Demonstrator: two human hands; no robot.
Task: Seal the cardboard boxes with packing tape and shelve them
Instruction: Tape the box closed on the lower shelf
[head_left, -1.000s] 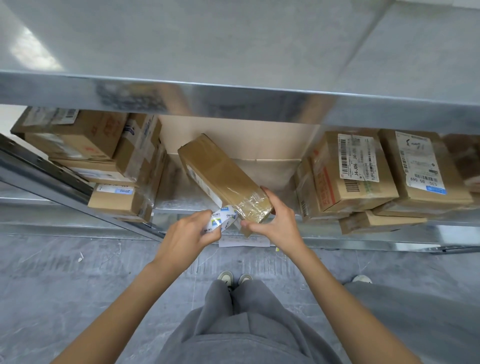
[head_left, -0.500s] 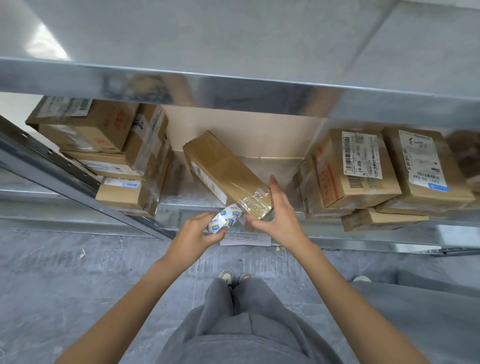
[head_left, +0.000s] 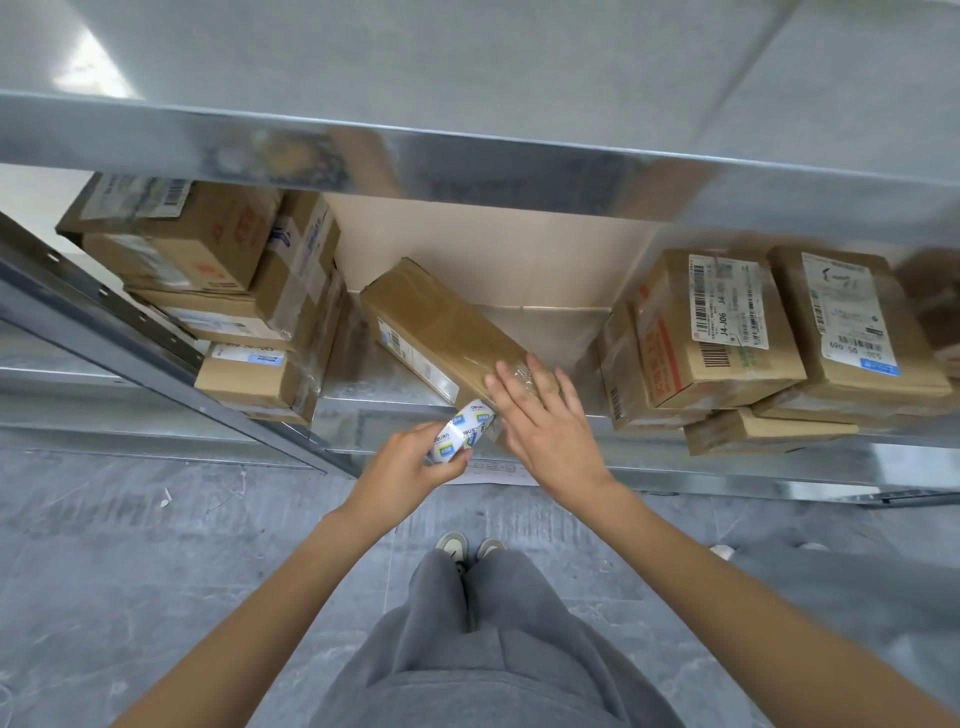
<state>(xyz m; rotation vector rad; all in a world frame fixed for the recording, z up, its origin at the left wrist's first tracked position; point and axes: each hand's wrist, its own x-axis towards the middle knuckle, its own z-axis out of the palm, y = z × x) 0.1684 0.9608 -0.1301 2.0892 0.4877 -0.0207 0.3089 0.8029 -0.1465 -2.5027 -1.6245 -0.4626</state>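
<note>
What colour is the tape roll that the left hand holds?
The tape roll is white with blue and yellow-green printed marks; the head view, the only one, shows it.

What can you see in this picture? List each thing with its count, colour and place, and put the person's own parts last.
long box: one, brown, angled on the shelf's middle
tape roll: one, white with blue marks, at the long box's near end
left stack of boxes: several, brown, shelf's left
right stack of boxes: several, brown with white labels, shelf's right
shelf: one, silver metal, across the view
floor: grey, below
left hand: grips the tape roll
right hand: fingers straight, pressing the long box's taped end
trousers: grey, bottom centre
shoes: two, pale
</note>
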